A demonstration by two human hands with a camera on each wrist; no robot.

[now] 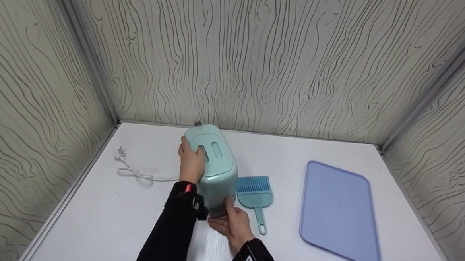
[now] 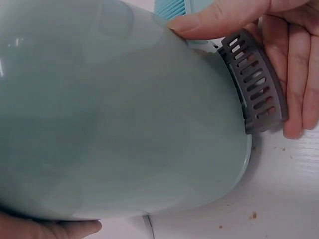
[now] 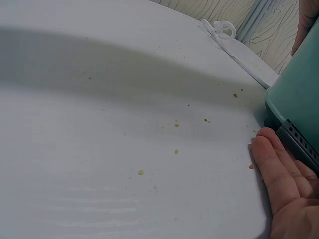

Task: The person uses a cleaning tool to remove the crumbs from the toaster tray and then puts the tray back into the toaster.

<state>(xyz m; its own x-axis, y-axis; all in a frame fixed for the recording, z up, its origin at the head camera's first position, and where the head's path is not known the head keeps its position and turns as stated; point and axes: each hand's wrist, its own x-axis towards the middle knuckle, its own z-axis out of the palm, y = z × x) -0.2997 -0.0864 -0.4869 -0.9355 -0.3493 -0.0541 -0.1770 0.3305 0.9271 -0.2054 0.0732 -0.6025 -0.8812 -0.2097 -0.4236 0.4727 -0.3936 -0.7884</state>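
Observation:
A mint-green toaster (image 1: 223, 189) with two slots in its top stands at the table's middle left. My left hand (image 1: 192, 163) grips its upper left side, thumb by the left slot and fingers over the outer edge. My right hand (image 1: 235, 224) is at the near lower end. In the left wrist view, its thumb touches the toaster body, while its straight fingers lie behind a dark slotted piece (image 2: 256, 82) jutting from the toaster's lower edge. The right wrist view shows those fingers (image 3: 274, 169) palm up, low over the table. Part of the left hand is hidden.
Beside the toaster lie a blue-bristled brush and dustpan (image 1: 255, 199). A lilac tray (image 1: 339, 211) lies at the right. The white power cord and plug (image 1: 120, 154) stretch left. Crumbs (image 3: 176, 125) dot the white table. Wood-patterned walls (image 1: 236, 59) surround the table's back and sides.

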